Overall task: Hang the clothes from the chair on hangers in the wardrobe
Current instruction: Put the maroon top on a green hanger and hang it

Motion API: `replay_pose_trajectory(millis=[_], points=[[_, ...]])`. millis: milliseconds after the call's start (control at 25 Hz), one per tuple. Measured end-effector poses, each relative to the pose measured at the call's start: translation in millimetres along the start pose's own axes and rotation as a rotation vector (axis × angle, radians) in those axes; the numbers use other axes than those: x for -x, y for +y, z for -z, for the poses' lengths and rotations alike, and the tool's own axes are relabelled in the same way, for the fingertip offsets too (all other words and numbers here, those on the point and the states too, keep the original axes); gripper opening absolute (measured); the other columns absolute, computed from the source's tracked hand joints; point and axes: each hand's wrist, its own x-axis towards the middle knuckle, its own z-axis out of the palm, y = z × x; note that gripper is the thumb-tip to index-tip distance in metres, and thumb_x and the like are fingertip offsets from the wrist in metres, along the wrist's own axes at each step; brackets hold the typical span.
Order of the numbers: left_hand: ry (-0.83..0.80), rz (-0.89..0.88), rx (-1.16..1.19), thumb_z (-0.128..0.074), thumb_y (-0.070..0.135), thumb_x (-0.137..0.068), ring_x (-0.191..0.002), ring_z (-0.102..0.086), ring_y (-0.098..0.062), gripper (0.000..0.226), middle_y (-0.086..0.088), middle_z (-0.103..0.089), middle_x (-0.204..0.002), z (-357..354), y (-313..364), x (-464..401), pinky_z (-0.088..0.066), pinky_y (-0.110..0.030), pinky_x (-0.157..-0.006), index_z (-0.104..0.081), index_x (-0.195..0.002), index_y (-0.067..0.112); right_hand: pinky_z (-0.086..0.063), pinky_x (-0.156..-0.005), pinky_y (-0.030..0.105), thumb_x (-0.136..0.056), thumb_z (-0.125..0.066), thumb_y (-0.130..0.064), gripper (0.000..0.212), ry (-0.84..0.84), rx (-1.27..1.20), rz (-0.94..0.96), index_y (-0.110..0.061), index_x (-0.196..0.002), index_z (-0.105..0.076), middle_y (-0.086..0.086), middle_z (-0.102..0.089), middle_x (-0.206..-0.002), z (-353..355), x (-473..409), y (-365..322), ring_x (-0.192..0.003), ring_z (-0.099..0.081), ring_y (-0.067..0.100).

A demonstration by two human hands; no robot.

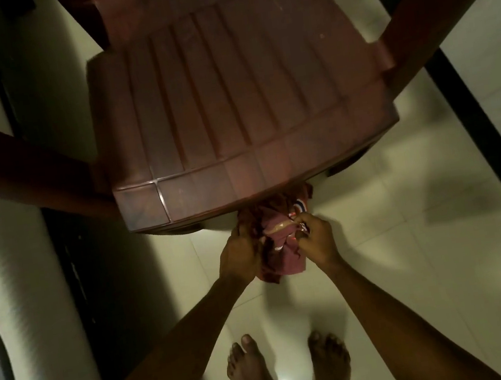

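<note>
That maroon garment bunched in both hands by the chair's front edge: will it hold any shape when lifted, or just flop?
Probably floppy: the maroon garment is crumpled in folds between the left hand and right hand, its lower end hanging limp. It looks light, since fingers alone hold it. Loose ends may snag on the chair seat edge.

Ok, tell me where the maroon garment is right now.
In the head view the maroon garment is bunched between the left hand and the right hand, just below the front edge of the brown plastic chair, above the tiled floor.
</note>
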Motion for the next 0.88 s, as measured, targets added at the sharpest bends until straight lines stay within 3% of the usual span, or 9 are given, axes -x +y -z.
replay_pose_trajectory(millis=[200, 360, 480, 640, 760, 880], points=[[-0.063, -0.003, -0.039, -0.056, 0.037, -0.102, -0.117, -0.061, -0.035, 0.050, -0.017, -0.058, -0.136, 64, 58, 45, -0.052, -0.041, -0.092, -0.047, -0.141, 0.008, -0.046, -0.075, 0.006, -0.077, -0.062, 0.015, 0.032, -0.003, -0.076, 0.001, -0.007, -0.098, -0.073, 0.003, -0.073, -0.092, 61, 57, -71, -0.084, -0.066, 0.016], [-0.040, -0.052, -0.043, -0.045, 0.042, -0.106, -0.111, -0.064, -0.030, 0.043, -0.012, -0.063, -0.129, 122, 101, 89, -0.050, -0.035, -0.088, -0.051, -0.136, 0.012, -0.047, -0.073, 0.008, -0.080, -0.066, 0.011, 0.027, -0.015, -0.148, 0.005, -0.012, -0.094, -0.072, 0.001, -0.072, -0.091, 125, 111, -149, -0.083, -0.067, 0.002], [0.024, -0.058, 0.110, -0.028, 0.061, -0.102, -0.100, -0.068, -0.026, 0.057, -0.006, -0.071, -0.112, 171, 151, 133, -0.054, -0.036, -0.083, -0.059, -0.122, 0.017, -0.051, -0.079, 0.011, -0.082, -0.068, 0.009, 0.027, -0.014, -0.194, 0.056, -0.013, -0.097, -0.073, -0.002, -0.073, -0.097, 177, 161, -212, -0.091, -0.068, -0.001], [0.085, 0.071, 0.344, -0.021, 0.070, -0.099, -0.089, -0.072, -0.021, 0.069, -0.001, -0.075, -0.095, 229, 207, 189, -0.057, -0.040, -0.082, -0.067, -0.110, 0.020, -0.056, -0.086, 0.022, -0.082, -0.067, 0.009, 0.030, 0.013, -0.187, 0.136, -0.015, -0.099, -0.073, -0.003, -0.074, -0.099, 247, 221, -285, -0.095, -0.070, 0.010], [0.066, 0.242, 0.546, -0.029, 0.057, -0.106, -0.107, -0.066, -0.025, 0.059, -0.008, -0.072, -0.119, 278, 261, 236, -0.046, -0.030, -0.092, -0.067, -0.126, 0.017, -0.058, -0.087, 0.029, -0.081, -0.068, 0.006, 0.029, 0.033, -0.208, 0.199, -0.017, -0.098, -0.073, -0.005, -0.074, -0.099, 302, 273, -338, -0.096, -0.070, 0.011], [-0.116, 0.429, 0.837, -0.033, 0.069, -0.099, -0.111, -0.061, -0.025, 0.068, -0.007, -0.069, -0.123, 315, 307, 279, -0.045, -0.040, -0.095, -0.067, -0.127, 0.018, -0.058, -0.088, 0.032, -0.083, -0.069, -0.001, 0.026, 0.035, -0.233, 0.272, -0.022, -0.099, -0.071, -0.006, -0.074, -0.100, 347, 314, -379, -0.098, -0.070, 0.014]])
